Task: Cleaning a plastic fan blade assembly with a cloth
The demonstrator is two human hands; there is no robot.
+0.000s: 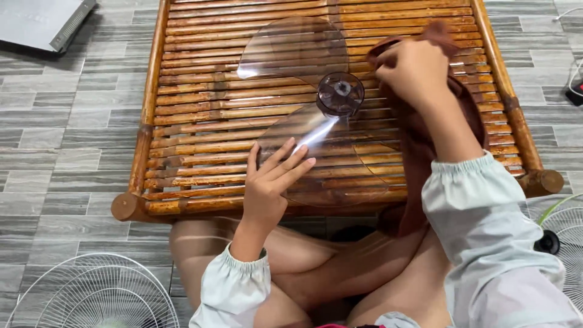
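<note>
A clear plastic fan blade [303, 54] with a dark hub [340, 92] lies flat on a slatted bamboo table [200, 121]. My left hand [270, 182] rests with fingers spread on the near blade, pressing it onto the slats. My right hand [413, 70] is closed on a brown cloth [425, 146] and holds it against the right blade, just right of the hub. The cloth hangs down from that hand over the table's near edge toward my lap. The right blade is mostly hidden under the cloth and my arm.
A white wire fan guard [97, 291] lies on the tiled floor at lower left. Another guard with a dark centre [562, 234] lies at the right edge. A grey flat device [42, 21] sits at top left. My crossed legs are against the table's near edge.
</note>
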